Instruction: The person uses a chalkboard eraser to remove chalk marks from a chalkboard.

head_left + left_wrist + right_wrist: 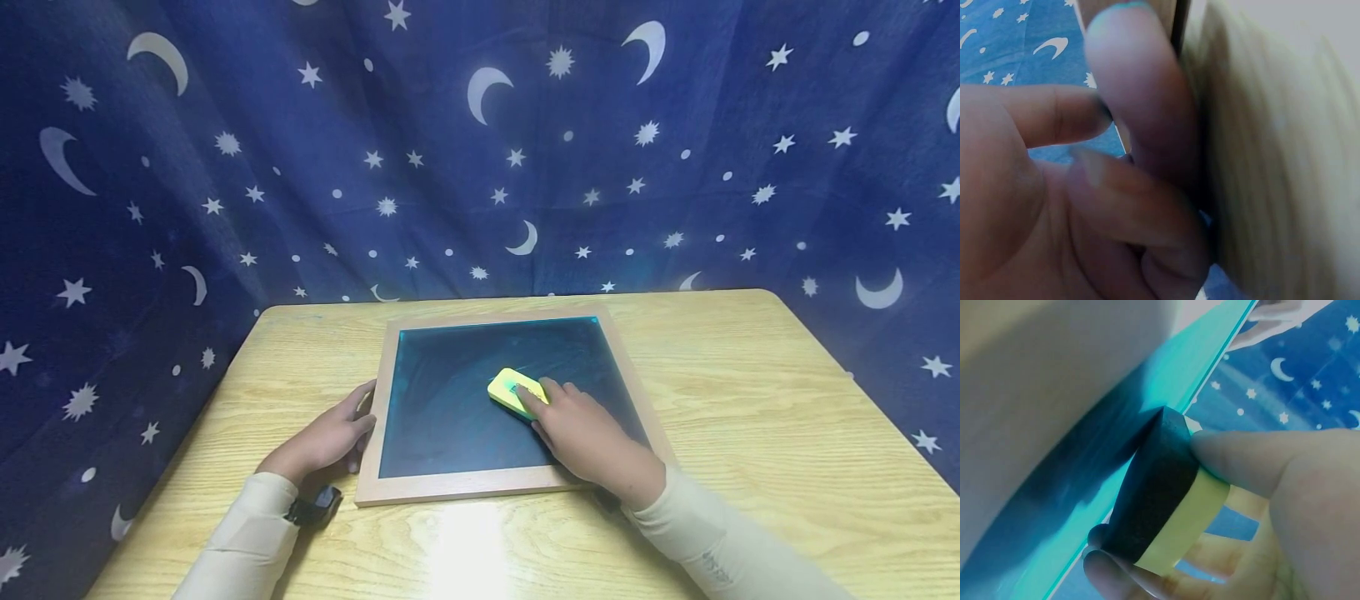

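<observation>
A chalkboard [457, 425] with a light wooden frame lies flat on the table. My right hand [588, 429] grips a yellow board eraser [505, 383] above the middle right of the dark surface. In the right wrist view the black felt side of the eraser [1160, 487] shows, tilted to the board, with the thumb on one side and fingers on the other. Whether its edge touches the board I cannot tell. At the chalkboard's left side my left hand [326, 437] holds the frame edge between thumb and curled fingers. Faint smears mark the board.
The wood-grain table [750, 417] extends on both sides of the board. A dark blue curtain [435, 100] with moons and stars hangs behind and at the sides. A black wrist device [317, 506] sits at the left sleeve.
</observation>
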`<state>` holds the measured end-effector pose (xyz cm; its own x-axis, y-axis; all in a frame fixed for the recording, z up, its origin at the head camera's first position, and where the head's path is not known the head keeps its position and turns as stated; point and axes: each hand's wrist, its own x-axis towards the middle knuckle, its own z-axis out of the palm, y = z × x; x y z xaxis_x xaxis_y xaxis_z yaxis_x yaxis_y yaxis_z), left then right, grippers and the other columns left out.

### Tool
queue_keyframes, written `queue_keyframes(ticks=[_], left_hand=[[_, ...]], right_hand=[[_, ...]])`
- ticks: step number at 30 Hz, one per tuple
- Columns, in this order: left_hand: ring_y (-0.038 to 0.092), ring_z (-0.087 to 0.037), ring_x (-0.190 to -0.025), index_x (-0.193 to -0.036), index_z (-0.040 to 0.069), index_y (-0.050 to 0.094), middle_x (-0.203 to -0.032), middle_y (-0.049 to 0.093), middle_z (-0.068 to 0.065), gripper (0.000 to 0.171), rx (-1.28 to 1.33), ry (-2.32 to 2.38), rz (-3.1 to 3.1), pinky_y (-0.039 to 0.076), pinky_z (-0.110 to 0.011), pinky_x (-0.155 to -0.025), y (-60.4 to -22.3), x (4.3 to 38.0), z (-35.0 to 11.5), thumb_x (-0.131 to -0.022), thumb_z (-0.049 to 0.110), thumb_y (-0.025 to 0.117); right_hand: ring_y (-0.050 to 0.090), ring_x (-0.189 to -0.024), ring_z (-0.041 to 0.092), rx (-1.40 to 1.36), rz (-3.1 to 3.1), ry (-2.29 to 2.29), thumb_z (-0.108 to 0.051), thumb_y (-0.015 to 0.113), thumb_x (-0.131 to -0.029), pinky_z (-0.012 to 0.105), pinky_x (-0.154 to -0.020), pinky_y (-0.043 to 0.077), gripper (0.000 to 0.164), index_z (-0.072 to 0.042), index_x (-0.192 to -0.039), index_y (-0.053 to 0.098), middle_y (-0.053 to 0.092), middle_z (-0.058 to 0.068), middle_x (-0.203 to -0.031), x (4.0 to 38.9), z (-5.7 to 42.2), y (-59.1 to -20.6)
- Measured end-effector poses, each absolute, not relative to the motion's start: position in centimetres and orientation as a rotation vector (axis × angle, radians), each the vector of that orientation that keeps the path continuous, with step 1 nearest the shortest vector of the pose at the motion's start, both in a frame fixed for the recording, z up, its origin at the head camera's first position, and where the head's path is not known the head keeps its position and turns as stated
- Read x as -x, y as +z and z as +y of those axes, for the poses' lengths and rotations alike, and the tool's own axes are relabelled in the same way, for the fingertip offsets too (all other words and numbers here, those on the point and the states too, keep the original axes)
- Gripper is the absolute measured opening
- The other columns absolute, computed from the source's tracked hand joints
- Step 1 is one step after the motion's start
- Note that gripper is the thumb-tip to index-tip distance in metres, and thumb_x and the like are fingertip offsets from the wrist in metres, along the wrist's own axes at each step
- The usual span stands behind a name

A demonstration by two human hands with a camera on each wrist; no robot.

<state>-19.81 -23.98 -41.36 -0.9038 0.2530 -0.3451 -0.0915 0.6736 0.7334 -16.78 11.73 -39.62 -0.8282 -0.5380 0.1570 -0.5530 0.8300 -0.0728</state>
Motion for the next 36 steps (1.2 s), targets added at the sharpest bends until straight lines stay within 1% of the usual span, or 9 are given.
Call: queue_keyframes(ticks=[8, 17, 28, 36], left_hand=[[0.057, -0.023, -0.045, -0.161, 0.014, 0.009, -0.065, 0.056, -0.01, 0.064, -0.132, 1.107, 2.471, 0.052, -0.039, -0.049, -41.4, 19.9, -24.0, -0.104, 0.016, 0.037], [0.057, -0.022, -0.045, -0.162, 0.014, 0.009, -0.064, 0.058, -0.01, 0.063, -0.115, 1.095, 2.483, 0.052, -0.038, -0.049, -41.3, 19.7, -23.9, -0.104, 0.016, 0.036], [0.057, -0.023, -0.045, -0.161, 0.015, 0.009, -0.065, 0.057, -0.011, 0.063, -0.107, 1.105, 2.473, 0.053, -0.038, -0.049, -41.1, 19.7, -23.8, -0.104, 0.016, 0.036], [0.056, -0.023, -0.045, -0.161, 0.015, 0.01, -0.065, 0.056, -0.011, 0.063, -0.102, 1.111, 2.477, 0.052, -0.038, -0.048, -41.4, 19.8, -23.9, -0.105, 0.017, 0.037]], right_hand=[[0.065, -0.102, 0.041, -0.909, -2.874, 0.203, -0.017, 0.067, -0.096, 0.051, -0.084, 0.058, 0.047, -0.013, -0.141, 0.056, 0.06, 0.024, -0.128, 16.0, 11.1, -39.6], [0.062, -0.094, 0.033, -0.901, -2.872, 0.27, -0.014, 0.068, -0.094, 0.044, -0.077, 0.058, 0.048, -0.014, -0.14, 0.056, 0.062, 0.021, -0.123, 16.6, 11.6, -39.6], [0.064, -0.09, 0.036, -0.763, -2.89, 0.244, -0.01, 0.069, -0.093, 0.048, -0.077, 0.058, 0.045, -0.008, -0.137, 0.059, 0.064, 0.025, -0.115, 18.7, 13.7, -39.8], [0.065, -0.086, 0.037, -0.715, -2.891, 0.264, -0.01, 0.07, -0.092, 0.051, -0.079, 0.058, 0.046, -0.003, -0.136, 0.059, 0.065, 0.028, -0.11, 19.9, 15.2, -40.0]])
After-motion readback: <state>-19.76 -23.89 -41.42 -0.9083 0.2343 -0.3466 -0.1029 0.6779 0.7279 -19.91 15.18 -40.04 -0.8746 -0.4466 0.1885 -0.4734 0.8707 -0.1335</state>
